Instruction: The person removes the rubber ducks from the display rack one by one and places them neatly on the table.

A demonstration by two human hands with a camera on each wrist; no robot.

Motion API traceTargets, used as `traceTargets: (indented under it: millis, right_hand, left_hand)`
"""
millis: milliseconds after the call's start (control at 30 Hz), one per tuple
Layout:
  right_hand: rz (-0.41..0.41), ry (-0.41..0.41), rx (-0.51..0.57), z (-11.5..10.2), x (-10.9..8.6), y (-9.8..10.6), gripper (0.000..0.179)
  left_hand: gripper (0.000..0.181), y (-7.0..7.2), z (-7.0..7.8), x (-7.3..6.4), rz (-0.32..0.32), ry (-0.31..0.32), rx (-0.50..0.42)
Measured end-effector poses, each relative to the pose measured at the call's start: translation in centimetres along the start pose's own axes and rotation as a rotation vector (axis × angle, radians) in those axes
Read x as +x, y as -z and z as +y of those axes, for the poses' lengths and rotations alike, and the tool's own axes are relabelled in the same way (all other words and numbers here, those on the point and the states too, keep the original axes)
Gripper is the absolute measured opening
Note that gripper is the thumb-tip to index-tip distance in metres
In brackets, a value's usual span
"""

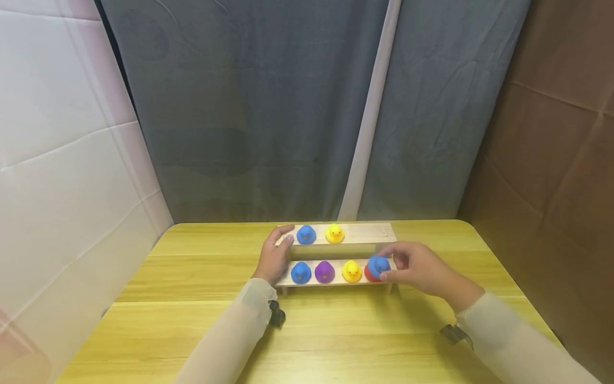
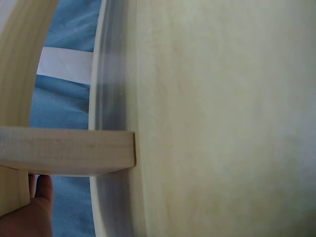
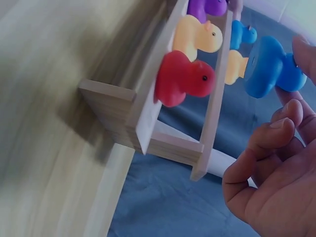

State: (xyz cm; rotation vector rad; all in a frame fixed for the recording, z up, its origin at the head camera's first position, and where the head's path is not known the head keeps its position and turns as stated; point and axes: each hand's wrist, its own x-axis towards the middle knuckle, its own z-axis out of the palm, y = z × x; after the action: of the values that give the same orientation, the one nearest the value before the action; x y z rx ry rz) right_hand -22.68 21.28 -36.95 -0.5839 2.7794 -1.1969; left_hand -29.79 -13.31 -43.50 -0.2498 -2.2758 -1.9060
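Between thumb and fingertips, my right hand (image 1: 414, 266) pinches a blue rubber duck (image 3: 270, 69). In the head view the blue duck overlaps the red duck (image 3: 180, 81) at the right end of the lower shelf; the right wrist view shows it apart from the red one. My left hand (image 1: 274, 256) grips the left end of a two-tier wooden rack (image 1: 366, 233). Along the lower shelf, left of the red duck, sit a blue duck (image 1: 300, 272), a purple duck (image 1: 324, 272) and a yellow duck (image 1: 352, 271).
On the upper shelf, another blue duck (image 1: 306, 234) and another yellow duck (image 1: 334, 233) sit left of bare wood. The rack stands near the far edge of the wooden table (image 1: 326, 336). A grey curtain (image 1: 249, 117) hangs behind, with cloth walls at both sides.
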Motion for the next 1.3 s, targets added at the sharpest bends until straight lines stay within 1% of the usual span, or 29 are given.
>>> traceTargets:
  millis: [100, 167, 400, 533, 767, 1000, 1300]
  right_hand:
    - [-0.005, 0.015, 0.009, 0.0, -0.5, -0.3, 0.037]
    - [-0.011, 0.019, 0.016, 0.2, -0.8, -0.5, 0.039]
    - [-0.035, 0.001, 0.014, 1.0, -1.2, -1.2, 0.038]
    - [-0.044, 0.004, 0.026, 1.5, -1.5, -1.5, 0.037]
    - [-0.053, -0.019, 0.055, 2.0, -1.9, -2.2, 0.038]
    - [-0.052, -0.014, 0.026, 2.6, -2.5, -2.8, 0.039]
    - [-0.067, -0.024, 0.028, 3.1, -2.8, -3.4, 0.037]
  left_hand:
    - [0.031, 0.0, 0.0, 0.0, -0.001, -0.003, 0.006]
    - [0.031, 0.0, 0.1, -0.1, 0.000, -0.003, 0.009]
    - [0.031, 0.0, 0.3, -0.1, 0.000, 0.002, 0.008]
    - [0.031, 0.0, 0.2, -0.1, 0.001, 0.004, 0.011]
    - [0.031, 0.0, 0.2, -0.1, 0.004, 0.006, 0.001]
    - [0.032, -0.1, 0.1, -0.1, 0.002, -0.002, -0.012]
    - [0.030, 0.0, 0.4, -0.2, 0.006, 0.015, 0.001]
